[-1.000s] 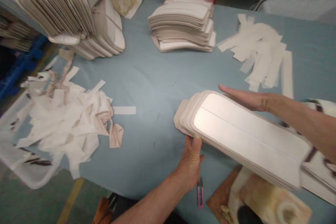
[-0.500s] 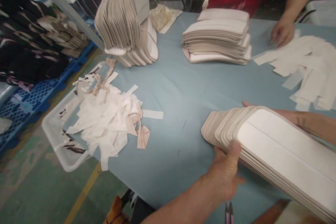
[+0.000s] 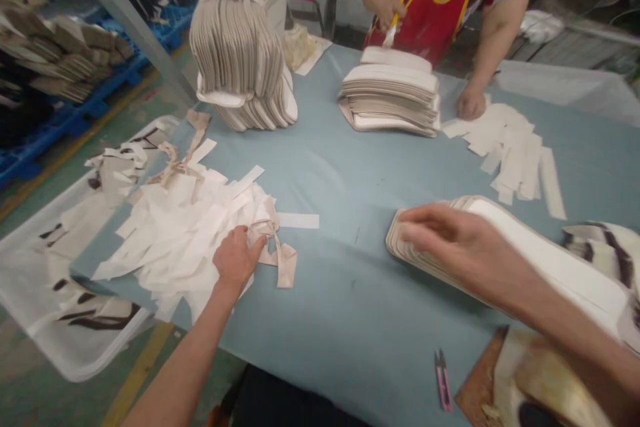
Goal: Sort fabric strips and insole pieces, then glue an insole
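Note:
My left hand [image 3: 237, 257] rests on the right side of a loose pile of white strips [image 3: 185, 233], thumb and fingers apart. Its fingertips touch the pile beside a twisted beige fabric scrap [image 3: 287, 265]. My right hand [image 3: 445, 233] hovers over the near end of a fanned stack of long, white-topped padded panels [image 3: 540, 247], fingers bent with a gap to the thumb. Nothing shows in it, though it is slightly blurred. Part of the stack is hidden behind my right hand and forearm.
Pink-handled thread snips [image 3: 443, 380] lie near the front edge, beside a stained board [image 3: 480, 373]. Across the table a co-worker holds a brush [image 3: 393, 30] over another panel stack [image 3: 390, 103]. A tall bundle [image 3: 240, 47] stands back left; a white bin [image 3: 75, 353] is left.
My left hand has left the panel stack and moved left onto the strip pile. My right hand has come over the stack's near end. The view has shifted.

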Demonstrator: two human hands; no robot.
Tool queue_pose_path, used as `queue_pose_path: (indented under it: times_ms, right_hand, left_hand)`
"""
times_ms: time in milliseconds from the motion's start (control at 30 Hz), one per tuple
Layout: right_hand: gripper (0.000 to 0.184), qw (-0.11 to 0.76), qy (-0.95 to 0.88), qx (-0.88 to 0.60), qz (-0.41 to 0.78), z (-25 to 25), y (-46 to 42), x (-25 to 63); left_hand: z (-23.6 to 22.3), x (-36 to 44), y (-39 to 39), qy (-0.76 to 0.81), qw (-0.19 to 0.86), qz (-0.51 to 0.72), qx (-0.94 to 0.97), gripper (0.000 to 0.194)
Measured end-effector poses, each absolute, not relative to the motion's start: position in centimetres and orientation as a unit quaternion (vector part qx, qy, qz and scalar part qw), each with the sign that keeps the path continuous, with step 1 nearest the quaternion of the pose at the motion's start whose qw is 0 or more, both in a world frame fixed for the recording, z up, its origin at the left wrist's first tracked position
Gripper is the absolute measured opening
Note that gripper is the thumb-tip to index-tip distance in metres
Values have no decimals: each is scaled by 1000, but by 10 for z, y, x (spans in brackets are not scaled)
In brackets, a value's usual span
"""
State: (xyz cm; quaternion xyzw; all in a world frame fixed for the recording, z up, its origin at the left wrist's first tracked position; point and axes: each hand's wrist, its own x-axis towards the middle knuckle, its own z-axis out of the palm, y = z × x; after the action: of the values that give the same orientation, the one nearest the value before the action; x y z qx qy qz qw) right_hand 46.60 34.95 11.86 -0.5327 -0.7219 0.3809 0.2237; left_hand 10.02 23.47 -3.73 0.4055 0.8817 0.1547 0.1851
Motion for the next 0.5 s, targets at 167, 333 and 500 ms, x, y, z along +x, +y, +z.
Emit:
queue_pose_path:
  times_ms: [167,333,500]
  right_hand:
    - [36,-1,-698,-585,414,5,295,293]
    - [29,36,-695,-610,380,-59,278,222]
    - [26,99,-672,-590,437,-60,276,232]
  left_hand:
    - [-51,98,227,868,206,146,427,24]
    - [-44,97,213,841,240,215,434,27]
    - [-42,74,207,800,267,270,464,33]
